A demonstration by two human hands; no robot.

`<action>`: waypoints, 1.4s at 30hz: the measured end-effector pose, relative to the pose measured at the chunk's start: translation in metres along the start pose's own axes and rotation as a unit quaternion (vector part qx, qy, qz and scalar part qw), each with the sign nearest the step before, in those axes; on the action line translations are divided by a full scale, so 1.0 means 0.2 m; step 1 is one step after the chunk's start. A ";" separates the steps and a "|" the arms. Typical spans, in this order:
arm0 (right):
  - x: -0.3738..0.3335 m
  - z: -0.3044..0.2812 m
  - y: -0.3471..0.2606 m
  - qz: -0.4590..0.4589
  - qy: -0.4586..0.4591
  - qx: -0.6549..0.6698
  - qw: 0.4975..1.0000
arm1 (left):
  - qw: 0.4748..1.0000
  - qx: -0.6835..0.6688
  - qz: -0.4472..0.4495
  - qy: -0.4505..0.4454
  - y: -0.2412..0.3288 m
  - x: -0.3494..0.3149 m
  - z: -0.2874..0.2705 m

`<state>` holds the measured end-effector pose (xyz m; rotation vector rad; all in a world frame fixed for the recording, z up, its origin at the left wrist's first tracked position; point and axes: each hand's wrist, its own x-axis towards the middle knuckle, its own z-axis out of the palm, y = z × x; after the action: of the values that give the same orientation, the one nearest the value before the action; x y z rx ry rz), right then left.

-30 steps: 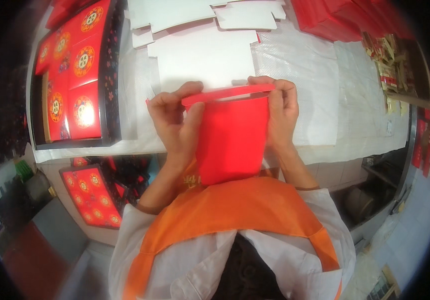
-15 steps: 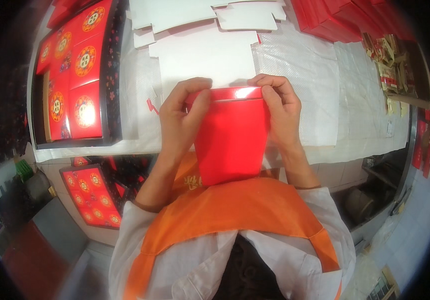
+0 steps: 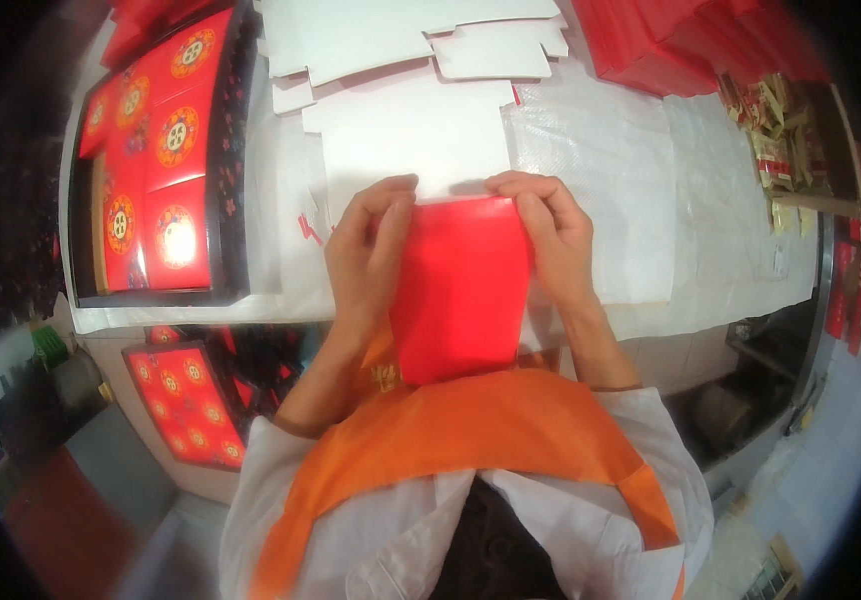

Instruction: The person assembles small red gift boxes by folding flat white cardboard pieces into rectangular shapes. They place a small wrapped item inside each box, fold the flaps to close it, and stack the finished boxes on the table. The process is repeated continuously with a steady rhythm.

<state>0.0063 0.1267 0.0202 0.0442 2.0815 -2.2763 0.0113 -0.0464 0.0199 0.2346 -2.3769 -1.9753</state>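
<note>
A plain red carton [image 3: 461, 290] stands out in front of my orange apron, its near end against the apron. My left hand [image 3: 371, 235] grips its far left corner, thumb on top and fingers curled around the edge. At the far right corner my right hand [image 3: 559, 232] pinches the same edge between thumb and fingers. The carton's far end face and underside are hidden. Just beyond the fingers lie flat white cardboard blanks [image 3: 416, 150], overlapping on the table.
At the left stands a black-edged tray [image 3: 223, 180] of red boxes with round emblems; a second such tray [image 3: 186, 400] sits lower down. Red cartons [image 3: 661, 45] are stacked at the far right. Small packets [image 3: 776, 150] fill a container at the right edge. White woven sheeting [image 3: 621, 200] covers the table.
The raised flap along the carton's far edge has folded down, leaving an even edge. Both hands have shifted slightly toward me and still hold the far corners.
</note>
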 end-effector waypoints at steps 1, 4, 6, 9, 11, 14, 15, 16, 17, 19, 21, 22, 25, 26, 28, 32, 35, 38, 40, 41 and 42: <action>0.00 0.00 0.00 -0.004 -0.009 -0.006 1.000 | 1.000 -0.010 -0.008 0.004 0.00 0.00 0.00; -0.01 0.00 0.01 0.003 -0.007 0.022 1.000 | 1.000 -0.011 0.004 0.005 -0.01 0.00 0.00; -0.02 0.00 0.04 0.001 -0.005 0.030 1.000 | 1.000 -0.015 0.019 0.007 -0.04 -0.02 0.00; -0.03 0.00 0.03 -0.016 -0.011 0.020 1.000 | 0.999 -0.036 0.034 0.012 -0.06 -0.04 0.00; -0.05 0.00 0.03 -0.023 -0.018 0.010 1.000 | 0.998 -0.046 0.045 0.011 -0.06 -0.05 0.00; -0.06 -0.01 0.04 -0.052 -0.032 -0.009 0.998 | 0.999 -0.011 0.029 0.013 -0.03 -0.06 -0.02; -0.06 -0.01 0.07 -0.078 -0.041 -0.021 0.996 | 0.999 -0.020 0.042 0.014 -0.04 -0.06 -0.02; -0.07 -0.01 0.09 -0.105 -0.049 -0.033 0.993 | 0.998 -0.029 0.054 0.014 -0.05 -0.06 -0.02; -0.07 -0.01 0.09 -0.101 -0.040 -0.027 0.994 | 0.997 -0.038 0.066 0.014 -0.06 -0.07 -0.02; -0.05 0.02 0.08 -0.095 -0.017 -0.015 0.995 | 0.992 0.042 0.115 -0.041 -0.04 -0.01 -0.04; -0.01 0.02 0.05 -0.086 -0.052 0.014 0.995 | 0.975 0.129 0.122 -0.137 0.05 0.06 -0.10; 0.02 0.00 0.03 -0.086 -0.060 0.022 0.994 | 0.957 0.173 0.108 -0.207 0.12 0.11 -0.13; 0.13 -0.01 -0.14 -0.159 -0.125 -0.016 0.979 | 0.860 0.291 0.017 -0.418 0.38 0.27 -0.14; 0.17 -0.03 -0.22 -0.168 -0.137 0.011 0.976 | 0.865 0.282 0.080 -0.408 0.44 0.30 -0.12; 0.24 -0.16 -0.31 -0.195 -0.099 0.027 0.975 | 0.897 0.235 0.126 -0.352 0.46 0.36 -0.15; 0.43 -0.68 -0.25 -0.156 0.061 -0.166 0.972 | 0.994 0.063 0.006 -0.086 0.26 0.40 -0.25; 0.55 -1.32 -0.04 -0.072 0.255 -0.314 0.912 | 0.982 0.075 -0.168 0.037 0.02 0.32 -0.23; 0.57 -2.11 0.10 -0.147 0.304 -0.613 0.715 | 0.988 0.025 -0.147 0.051 -0.14 0.28 -0.23; 0.62 -2.18 0.03 0.018 0.323 -0.755 0.570 | 0.984 -0.067 -0.165 0.033 -0.06 0.24 -0.19; 0.64 -2.26 0.04 0.045 0.315 -0.808 0.495 | 0.984 -0.061 -0.163 0.031 -0.07 0.25 -0.20; 0.67 -2.34 0.07 0.066 0.303 -0.853 0.420 | 0.986 -0.045 -0.159 0.028 -0.08 0.25 -0.22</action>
<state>-0.1339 0.5893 -0.0446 0.8569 3.1617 0.9324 -0.0316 -0.0988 0.0093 0.6963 -2.3276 -2.1633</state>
